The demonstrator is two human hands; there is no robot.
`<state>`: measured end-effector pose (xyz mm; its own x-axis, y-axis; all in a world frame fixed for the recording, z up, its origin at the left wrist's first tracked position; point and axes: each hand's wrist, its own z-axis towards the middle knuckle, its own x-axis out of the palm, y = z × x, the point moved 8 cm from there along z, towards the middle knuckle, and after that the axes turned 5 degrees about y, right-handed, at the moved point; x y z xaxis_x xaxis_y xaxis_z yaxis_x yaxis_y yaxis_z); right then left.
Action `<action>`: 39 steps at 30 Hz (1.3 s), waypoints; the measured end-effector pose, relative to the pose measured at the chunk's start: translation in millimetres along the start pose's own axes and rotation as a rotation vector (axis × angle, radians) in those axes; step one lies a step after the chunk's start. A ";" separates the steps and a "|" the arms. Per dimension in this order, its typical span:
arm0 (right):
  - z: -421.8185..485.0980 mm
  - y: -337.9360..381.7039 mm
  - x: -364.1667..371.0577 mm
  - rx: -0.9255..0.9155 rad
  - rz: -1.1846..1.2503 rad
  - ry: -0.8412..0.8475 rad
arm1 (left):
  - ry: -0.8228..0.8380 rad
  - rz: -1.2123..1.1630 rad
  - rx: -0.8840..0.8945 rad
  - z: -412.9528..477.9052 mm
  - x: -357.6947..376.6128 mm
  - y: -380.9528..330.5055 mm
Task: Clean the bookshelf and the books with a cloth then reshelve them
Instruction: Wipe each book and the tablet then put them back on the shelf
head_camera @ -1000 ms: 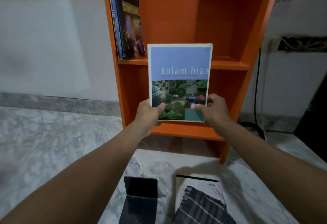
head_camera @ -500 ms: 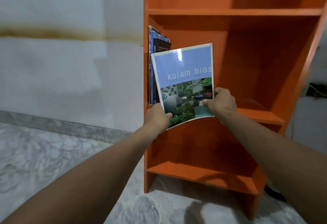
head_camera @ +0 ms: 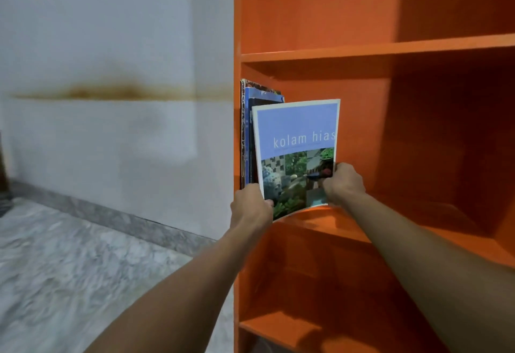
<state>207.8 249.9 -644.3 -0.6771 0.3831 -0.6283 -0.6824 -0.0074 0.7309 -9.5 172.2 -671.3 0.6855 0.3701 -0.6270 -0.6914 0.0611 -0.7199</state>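
Paperback book (head_camera: 296, 154), titled "kolam hias" in white lower-case lettering, is held upright in the middle compartment of the orange bookshelf (head_camera: 390, 48), at its left end. Cover: thin white border, lavender-blue upper panel, and below it a collage of garden photographs showing green foliage, checkered tiling, rounded stones and a patch of water. The cover is glossy and flexible; its lower edge is bowed upward in an arc between the two grips. The top leans slightly to the right. The lower left corner projects past the front edge of the shelf board; whether the bottom edge touches the board cannot be told.

Left hand (head_camera: 250, 207) grips the lower left corner, thumb on the front cover, remaining fingers curled out of sight behind it. Right hand (head_camera: 344, 182) grips the lower right edge, fingers curled round it, back of the hand toward the camera.

Shelved books (head_camera: 246, 135), a few in number, stand just behind and left of the held book, against the left side panel. Dark blue spines and one patterned cover are visible; titles are unreadable.

Bookshelf stands against a pale wall (head_camera: 111, 157) marked by a horizontal brown stain (head_camera: 111, 92). Grey skirting (head_camera: 125, 218) runs along the base of the wall above a marbled grey floor (head_camera: 69, 269).
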 end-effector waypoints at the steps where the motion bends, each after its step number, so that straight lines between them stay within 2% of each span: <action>1: 4.8 -4.4 6.6 0.002 0.024 0.021 | -0.023 0.007 -0.005 2.6 3.1 1.5; 5: 22.8 -9.8 30.3 0.009 0.169 0.131 | -0.096 0.054 0.002 12.2 6.7 -5.2; 8: 26.7 -1.5 47.3 -0.057 0.276 0.227 | -0.117 0.057 0.002 17.9 12.1 -9.9; 15: 19.7 15.1 89.2 -0.212 0.308 0.397 | -0.213 0.070 -0.017 31.4 9.3 -3.1; 20: 17.0 22.3 103.8 -0.256 0.251 0.434 | -0.311 0.160 -0.031 28.9 -5.7 4.4; 31: 3.9 30.3 105.7 -0.316 0.107 0.449 | -0.213 0.181 -0.071 31.4 -14.0 9.4; 39: -21.1 37.8 93.6 -0.341 -0.033 0.508 | -0.164 0.155 0.001 20.5 -17.0 5.8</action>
<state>112.8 266.0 -681.1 -0.6435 -0.0996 -0.7589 -0.6981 -0.3303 0.6353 -29.8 185.2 -658.7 0.5245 0.5212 -0.6732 -0.7859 -0.0077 -0.6183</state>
